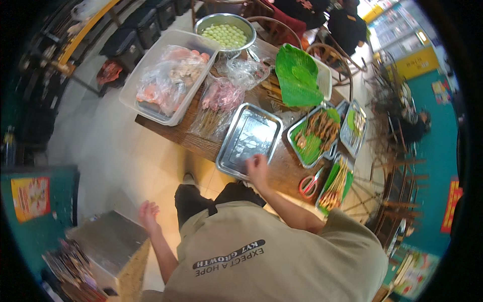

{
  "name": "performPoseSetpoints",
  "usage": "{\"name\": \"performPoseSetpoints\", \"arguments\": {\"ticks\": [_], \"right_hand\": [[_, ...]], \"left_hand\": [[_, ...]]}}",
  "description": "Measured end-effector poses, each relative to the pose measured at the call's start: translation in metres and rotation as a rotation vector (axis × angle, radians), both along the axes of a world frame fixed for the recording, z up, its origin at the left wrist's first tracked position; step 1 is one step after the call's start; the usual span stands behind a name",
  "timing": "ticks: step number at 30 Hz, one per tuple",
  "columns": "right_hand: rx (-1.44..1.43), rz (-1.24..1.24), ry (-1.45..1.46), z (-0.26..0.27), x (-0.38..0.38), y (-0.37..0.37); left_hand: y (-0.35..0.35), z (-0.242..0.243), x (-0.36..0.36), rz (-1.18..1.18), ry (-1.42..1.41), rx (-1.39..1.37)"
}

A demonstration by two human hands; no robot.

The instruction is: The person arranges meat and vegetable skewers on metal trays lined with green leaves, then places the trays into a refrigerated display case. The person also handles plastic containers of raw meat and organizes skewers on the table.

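Observation:
My right hand [257, 168] is over the near edge of an empty metal tray [249, 137], its fingers curled; whether it touches the tray or holds anything is unclear. Away from the table, my left hand [149, 213] hangs at the lower left with fingers apart and nothing in it. Left of the tray, skewered pink meat [222, 95] lies on plastic film. To the right stands a tray of browned skewers on green leaves [319, 130]. Red-handled scissors [310, 185] rest on the wooden table beside a tray of more skewers [335, 188].
A clear plastic bin [130, 90] holds bagged meat. Behind are a metal bowl [251, 36] of pale green balls, large green leaves [298, 77] on a white basket [325, 81], and wooden chairs [277, 22]. A small tray [360, 141] sits far right. People are in the background.

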State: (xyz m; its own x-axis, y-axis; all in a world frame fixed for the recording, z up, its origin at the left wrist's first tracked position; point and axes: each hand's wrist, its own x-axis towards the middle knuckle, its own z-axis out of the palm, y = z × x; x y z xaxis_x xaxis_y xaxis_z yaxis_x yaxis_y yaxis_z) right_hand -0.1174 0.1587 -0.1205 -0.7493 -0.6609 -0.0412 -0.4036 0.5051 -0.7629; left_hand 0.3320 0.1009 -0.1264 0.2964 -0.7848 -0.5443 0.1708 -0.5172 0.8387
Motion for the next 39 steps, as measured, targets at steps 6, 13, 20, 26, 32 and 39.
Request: {"name": "performPoseSetpoints", "arguments": {"ticks": [6, 13, 20, 26, 32, 39], "right_hand": [[0.442, -0.293, -0.008, -0.016, -0.039, 0.028], [-0.168, -0.433, -0.265, -0.008, -0.029, 0.049], [-0.215, -0.547, -0.286, 0.018, -0.013, 0.068], [-0.394, -0.459, -0.388, 0.042, -0.008, 0.004], [-0.388, -0.341, -0.465, 0.044, 0.030, -0.130], [-0.320, -0.426, -0.373, 0.044, 0.111, -0.308]], "left_hand": [[-0.077, 0.002, -0.002, -0.378, -0.038, 0.072], [-0.245, 0.057, -0.088, -0.360, 0.261, -0.148], [-0.334, 0.084, -0.164, -0.437, 0.485, 0.237], [-0.347, 0.103, -0.138, -0.328, 0.527, 0.217], [-0.341, 0.173, -0.069, -0.257, 0.555, 0.063], [-0.377, 0.206, 0.000, -0.255, 0.460, -0.059]]}}
